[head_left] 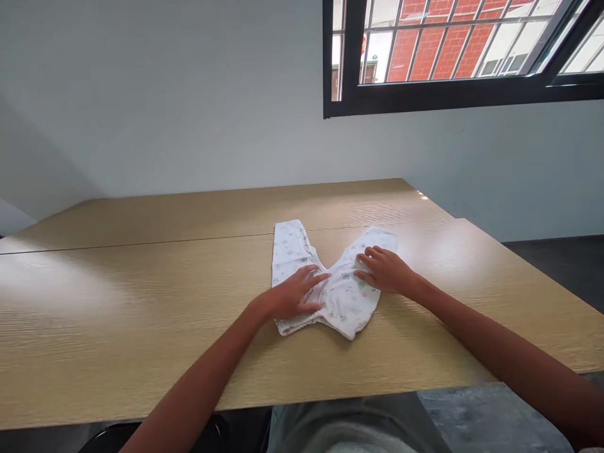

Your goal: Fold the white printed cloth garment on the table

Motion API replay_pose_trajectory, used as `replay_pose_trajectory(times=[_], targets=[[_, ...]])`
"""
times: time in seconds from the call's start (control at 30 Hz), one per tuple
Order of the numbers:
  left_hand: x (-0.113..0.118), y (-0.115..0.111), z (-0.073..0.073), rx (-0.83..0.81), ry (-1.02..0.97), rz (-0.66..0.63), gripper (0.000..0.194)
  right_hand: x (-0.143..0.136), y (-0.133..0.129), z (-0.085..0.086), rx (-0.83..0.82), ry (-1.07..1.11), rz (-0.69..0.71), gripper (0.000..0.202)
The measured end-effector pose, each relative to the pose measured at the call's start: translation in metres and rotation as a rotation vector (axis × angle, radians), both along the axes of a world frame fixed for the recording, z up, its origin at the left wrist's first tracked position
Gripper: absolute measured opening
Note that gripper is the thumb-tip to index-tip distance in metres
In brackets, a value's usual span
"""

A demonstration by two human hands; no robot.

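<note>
A small white garment (346, 302) with a faint printed pattern lies on the wooden table (141, 327). It has a V-shaped gap at its far edge and a gathered edge at the near left. My left hand (298, 292) rests on its left half, fingers apart and pointing right. On the right half lies my right hand (383, 269), its fingers spread over the cloth and pointing left. Parts of the fabric are hidden under both hands.
A seam crosses the table behind the garment. Beyond the far edge stands a pale wall (189, 100) with a dark-framed, barred window (443, 97) at the upper right. A dark chair (217, 434) shows below the near edge.
</note>
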State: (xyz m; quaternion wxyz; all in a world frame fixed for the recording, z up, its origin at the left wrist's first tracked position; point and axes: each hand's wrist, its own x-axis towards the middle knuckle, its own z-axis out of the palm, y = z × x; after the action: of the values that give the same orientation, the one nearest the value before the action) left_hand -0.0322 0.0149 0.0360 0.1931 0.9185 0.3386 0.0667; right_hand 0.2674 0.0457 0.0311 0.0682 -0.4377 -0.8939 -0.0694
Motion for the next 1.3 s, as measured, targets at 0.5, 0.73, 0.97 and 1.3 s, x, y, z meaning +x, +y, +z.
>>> replay_pose_trajectory(times=[0.5,0.73,0.97,1.3], targets=[[0.04,-0.033,0.0,0.316,0.25,0.486,0.063,0.021,0.023,-0.03,-0.04,0.203,0.023,0.048],[0.025,-0.037,0.012,0.093,0.181,-0.017,0.097,0.024,0.018,-0.015,-0.048,0.219,0.076,0.059],[0.019,-0.029,0.038,-0.301,0.007,-0.179,0.104,0.015,0.016,-0.012,-0.076,0.219,0.212,0.063],[-0.034,0.015,0.023,0.024,0.201,0.398,0.063,0.019,0.018,-0.019,-0.108,0.092,0.012,0.067]])
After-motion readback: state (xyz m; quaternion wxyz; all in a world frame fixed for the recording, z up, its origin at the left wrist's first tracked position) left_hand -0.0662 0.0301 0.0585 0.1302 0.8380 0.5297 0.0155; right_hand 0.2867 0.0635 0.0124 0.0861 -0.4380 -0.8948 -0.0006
